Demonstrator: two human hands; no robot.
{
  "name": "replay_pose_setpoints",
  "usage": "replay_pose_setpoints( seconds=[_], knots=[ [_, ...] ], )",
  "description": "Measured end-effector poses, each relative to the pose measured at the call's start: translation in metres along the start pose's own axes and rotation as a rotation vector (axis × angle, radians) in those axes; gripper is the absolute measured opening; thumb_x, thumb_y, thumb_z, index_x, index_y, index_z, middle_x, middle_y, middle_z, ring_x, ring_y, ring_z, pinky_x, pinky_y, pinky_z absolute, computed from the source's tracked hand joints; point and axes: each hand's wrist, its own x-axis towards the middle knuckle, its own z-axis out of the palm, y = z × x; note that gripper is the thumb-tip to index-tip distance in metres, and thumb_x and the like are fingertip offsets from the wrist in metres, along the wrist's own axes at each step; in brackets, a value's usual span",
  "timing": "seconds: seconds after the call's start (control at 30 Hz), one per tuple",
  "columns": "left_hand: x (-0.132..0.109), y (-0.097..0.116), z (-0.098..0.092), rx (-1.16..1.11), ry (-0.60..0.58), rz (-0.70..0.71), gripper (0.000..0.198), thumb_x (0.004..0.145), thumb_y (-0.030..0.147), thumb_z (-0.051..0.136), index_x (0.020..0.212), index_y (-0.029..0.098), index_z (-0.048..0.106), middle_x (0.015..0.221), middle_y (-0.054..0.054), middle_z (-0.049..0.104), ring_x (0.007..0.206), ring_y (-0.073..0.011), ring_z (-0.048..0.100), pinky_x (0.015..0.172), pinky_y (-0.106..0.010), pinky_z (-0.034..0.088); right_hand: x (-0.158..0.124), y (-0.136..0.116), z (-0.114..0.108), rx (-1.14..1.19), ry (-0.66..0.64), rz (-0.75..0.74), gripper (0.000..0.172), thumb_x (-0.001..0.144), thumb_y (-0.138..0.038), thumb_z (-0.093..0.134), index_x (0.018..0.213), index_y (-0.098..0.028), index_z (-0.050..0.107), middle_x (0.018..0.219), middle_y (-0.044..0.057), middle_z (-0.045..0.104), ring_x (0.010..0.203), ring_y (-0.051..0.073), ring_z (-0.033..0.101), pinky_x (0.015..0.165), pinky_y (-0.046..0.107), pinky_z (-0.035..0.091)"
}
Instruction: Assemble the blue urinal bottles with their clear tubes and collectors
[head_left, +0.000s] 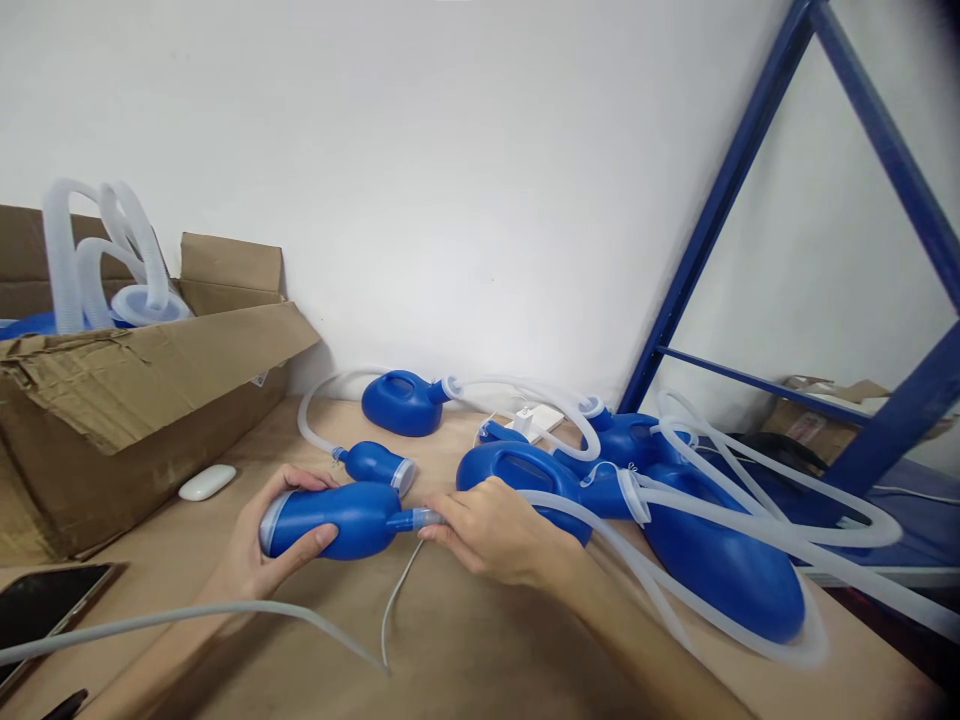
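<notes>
My left hand (259, 540) is wrapped around a blue plastic urinal funnel (349, 520), which lies sideways with its pale wide rim to the left. Its narrow spout points right, toward my right hand (491, 530). The fingers of that hand pinch a clear hose end (424, 517) at the spout's tip; they partly hide the joint. Just behind, a second blue funnel (373, 462) with a hose lies on the table. A blue urinal bottle (517, 470) with a handle sits right behind my right hand.
A cardboard box (172, 370) holding white hoses stands left. Farther back is another blue bottle (401, 405); more bottles (720, 550) and looping hoses crowd the right. A white oval case (208, 482), a phone (52, 605) and a blue metal frame (720, 210) are around.
</notes>
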Motion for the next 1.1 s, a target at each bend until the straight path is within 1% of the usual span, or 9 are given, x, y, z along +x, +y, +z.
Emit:
replay_pose_setpoints(
  seconds=[0.2,0.37,0.5,0.6,0.73,0.83,0.97,1.03,1.1],
  knots=[
    [-0.005,0.009,0.003,-0.027,0.025,0.086,0.038,0.071,0.044,0.079,0.092,0.024,0.056,0.101,-0.007,0.067,0.099,-0.0301,0.065,0.087,-0.041,0.053,-0.002,-0.002,-0.004,0.108,0.034,-0.015,0.035,0.108,-0.041,0.039,0.093,-0.018,0.061,0.069,0.002,0.065,0.06,0.017,0.059,0.053,0.028,0.027],
    [-0.009,0.006,0.003,-0.044,0.041,0.146,0.035,0.069,0.039,0.079,0.094,0.031,0.056,0.101,-0.003,0.067,0.099,-0.029,0.067,0.087,-0.042,0.055,-0.002,-0.005,-0.001,0.259,0.044,-0.031,0.031,0.106,-0.039,0.043,0.09,-0.018,0.059,0.065,0.0,0.059,0.059,0.016,0.055,0.055,0.027,0.03],
    [-0.012,0.003,0.002,-0.026,0.004,0.203,0.036,0.07,0.034,0.079,0.097,0.034,0.056,0.104,-0.002,0.065,0.101,-0.0291,0.067,0.092,-0.046,0.057,-0.003,-0.008,0.002,0.364,0.029,0.0,0.028,0.105,-0.038,0.048,0.086,-0.019,0.057,0.063,-0.003,0.053,0.055,0.014,0.048,0.054,0.026,0.029],
    [-0.014,0.006,0.005,-0.022,0.043,0.191,0.037,0.069,0.037,0.08,0.096,0.035,0.055,0.104,-0.003,0.065,0.103,-0.0302,0.066,0.096,-0.049,0.055,-0.003,-0.008,0.0,0.422,0.023,0.022,0.029,0.105,-0.04,0.048,0.087,-0.019,0.058,0.063,-0.004,0.052,0.054,0.012,0.045,0.054,0.026,0.029],
    [-0.012,0.011,0.008,-0.001,0.086,0.159,0.038,0.07,0.04,0.08,0.095,0.028,0.053,0.103,-0.006,0.066,0.102,-0.0307,0.065,0.097,-0.05,0.054,0.001,-0.005,-0.006,0.43,-0.002,0.092,0.032,0.106,-0.044,0.045,0.093,-0.02,0.062,0.07,-0.002,0.058,0.062,0.013,0.051,0.059,0.025,0.032],
    [-0.007,0.01,0.006,0.051,0.033,0.096,0.038,0.072,0.045,0.078,0.096,0.025,0.056,0.102,-0.007,0.068,0.101,-0.03,0.065,0.095,-0.046,0.053,0.005,-0.004,-0.008,0.439,-0.101,0.113,0.032,0.106,-0.044,0.047,0.092,-0.02,0.064,0.075,-0.001,0.062,0.069,0.015,0.058,0.061,0.026,0.033],
    [-0.003,0.002,0.003,0.075,-0.03,0.018,0.044,0.074,0.051,0.078,0.106,0.027,0.06,0.103,-0.006,0.069,0.104,-0.0301,0.065,0.094,-0.044,0.053,0.007,0.002,-0.006,0.603,-0.142,0.124,0.028,0.104,-0.044,0.05,0.105,-0.022,0.067,0.092,0.0,0.071,0.08,0.016,0.066,0.071,0.026,0.043],
    [-0.002,-0.002,0.003,0.015,-0.05,0.043,0.054,0.075,0.054,0.078,0.118,0.029,0.057,0.108,-0.007,0.069,0.109,-0.0311,0.065,0.097,-0.046,0.053,0.006,0.007,-0.006,0.741,-0.191,0.136,0.027,0.104,-0.041,0.049,0.108,-0.021,0.067,0.096,0.0,0.073,0.07,0.012,0.065,0.071,0.025,0.046],
    [-0.002,-0.005,0.002,-0.074,-0.102,0.098,0.074,0.075,0.06,0.076,0.137,0.032,0.047,0.12,-0.009,0.066,0.116,-0.0345,0.064,0.099,-0.05,0.053,0.004,0.013,-0.008,0.838,-0.232,0.144,0.029,0.105,-0.038,0.046,0.1,-0.019,0.068,0.092,-0.001,0.074,0.056,0.009,0.058,0.065,0.023,0.046]
  ],
)
